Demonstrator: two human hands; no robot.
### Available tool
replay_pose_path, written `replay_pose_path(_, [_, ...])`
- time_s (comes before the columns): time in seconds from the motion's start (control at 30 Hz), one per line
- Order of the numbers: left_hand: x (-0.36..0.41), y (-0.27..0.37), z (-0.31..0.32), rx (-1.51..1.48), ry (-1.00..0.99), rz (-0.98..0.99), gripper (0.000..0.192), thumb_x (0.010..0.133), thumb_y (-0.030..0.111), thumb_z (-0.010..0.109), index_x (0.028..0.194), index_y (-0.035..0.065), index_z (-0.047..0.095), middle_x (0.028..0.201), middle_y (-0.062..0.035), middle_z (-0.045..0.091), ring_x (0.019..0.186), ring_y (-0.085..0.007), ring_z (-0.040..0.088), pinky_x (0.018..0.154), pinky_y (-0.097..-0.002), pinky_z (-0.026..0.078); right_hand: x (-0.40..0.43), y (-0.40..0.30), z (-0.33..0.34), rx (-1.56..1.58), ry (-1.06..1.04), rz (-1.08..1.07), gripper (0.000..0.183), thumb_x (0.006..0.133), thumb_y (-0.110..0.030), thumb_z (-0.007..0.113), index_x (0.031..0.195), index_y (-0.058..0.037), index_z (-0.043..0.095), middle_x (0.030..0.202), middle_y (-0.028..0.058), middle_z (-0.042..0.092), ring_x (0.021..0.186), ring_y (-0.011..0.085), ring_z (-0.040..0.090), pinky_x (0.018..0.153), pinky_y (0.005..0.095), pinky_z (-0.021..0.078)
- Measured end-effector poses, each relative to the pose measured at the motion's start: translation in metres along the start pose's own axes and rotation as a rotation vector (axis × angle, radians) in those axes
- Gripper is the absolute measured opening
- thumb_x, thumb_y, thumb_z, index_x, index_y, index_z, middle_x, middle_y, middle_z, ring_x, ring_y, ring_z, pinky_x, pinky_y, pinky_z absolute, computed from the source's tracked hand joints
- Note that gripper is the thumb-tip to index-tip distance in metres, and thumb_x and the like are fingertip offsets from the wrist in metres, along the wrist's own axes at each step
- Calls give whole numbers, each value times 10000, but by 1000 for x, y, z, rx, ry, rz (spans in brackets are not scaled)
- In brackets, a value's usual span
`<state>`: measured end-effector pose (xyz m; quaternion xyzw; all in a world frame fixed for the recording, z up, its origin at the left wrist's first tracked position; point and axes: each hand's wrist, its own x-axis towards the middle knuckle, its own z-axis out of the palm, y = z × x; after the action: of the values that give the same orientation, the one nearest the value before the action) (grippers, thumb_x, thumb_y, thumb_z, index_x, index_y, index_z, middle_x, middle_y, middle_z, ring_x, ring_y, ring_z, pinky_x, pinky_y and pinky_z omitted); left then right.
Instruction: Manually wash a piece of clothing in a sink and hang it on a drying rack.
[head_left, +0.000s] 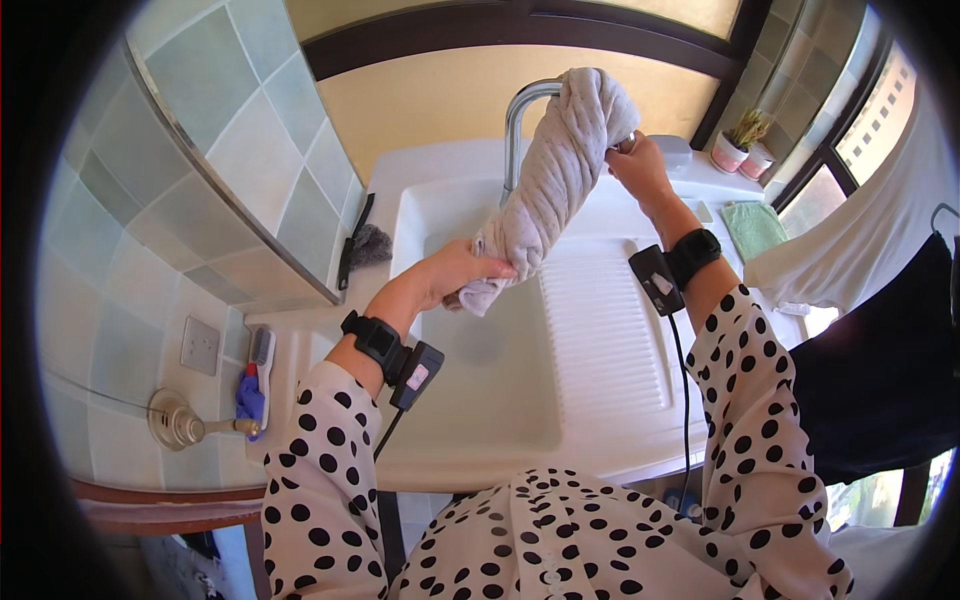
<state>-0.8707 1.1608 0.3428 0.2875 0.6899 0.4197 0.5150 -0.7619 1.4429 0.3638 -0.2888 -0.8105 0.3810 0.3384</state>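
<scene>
A pale, speckled cloth (551, 176), twisted into a thick roll, hangs over the spout of the chrome faucet (513, 131). My left hand (457, 274) grips the roll's lower end, thumb across the front, above the basin of the white laundry sink (487, 390). My right hand (641, 169) is at the upper right, beside the cloth's top end; its fingers are closed around a small, shiny metal part that the cloth partly covers, perhaps the faucet's end or handle. Whether it also holds cloth is hidden. The cloth hides most of the spout.
A ribbed washboard (607, 322) is right of the basin. A dark scrubber (371, 246) and a brush (261, 352) lie on the left ledge. Potted plants (739, 142) and a green cloth (754, 229) are at the right. Dark clothing (877, 367) hangs near my right arm.
</scene>
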Motion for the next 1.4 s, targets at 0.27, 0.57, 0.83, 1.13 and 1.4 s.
replay_pose_path(0.27, [-1,-17,5,-317,-157,37,429,775,308,654,1110,76,519,892,-49,600,610,-162,596,483,-292,453,-16,-2,-2,125,-25,10,251,723,-142,604,904,30,589,645,88,582,585,160,537,572,311,435])
replay_pose_path(0.57, [-10,-48,-18,-716,-322,54,391,848,321,558,1088,21,484,857,-151,593,570,-196,565,392,-266,392,-51,-41,-1,283,-230,41,385,753,-116,623,1091,16,493,844,55,563,728,121,514,672,259,439])
replay_pose_path(0.83, [-23,-38,-44,-707,-423,33,421,868,372,531,1112,34,471,860,-190,586,535,-186,533,384,-250,378,-39,-50,-24,258,-386,55,898,723,-595,651,1298,21,341,1139,216,509,1010,273,540,854,363,443])
replay_pose_path(1.13, [-14,-70,-48,-857,-597,-29,538,879,408,472,1172,-42,436,958,-253,573,563,-192,537,435,-257,388,-3,-64,-28,582,-515,-52,933,729,-558,677,1432,-199,180,1403,208,256,1318,338,252,1057,474,270])
replay_pose_path(1.4, [-40,-51,-50,-518,-499,96,670,701,341,743,1193,-11,454,987,-190,587,663,-157,551,544,-256,444,-21,-98,-12,633,-364,207,731,746,-388,729,1292,-54,376,1145,155,506,1049,260,544,887,358,474])
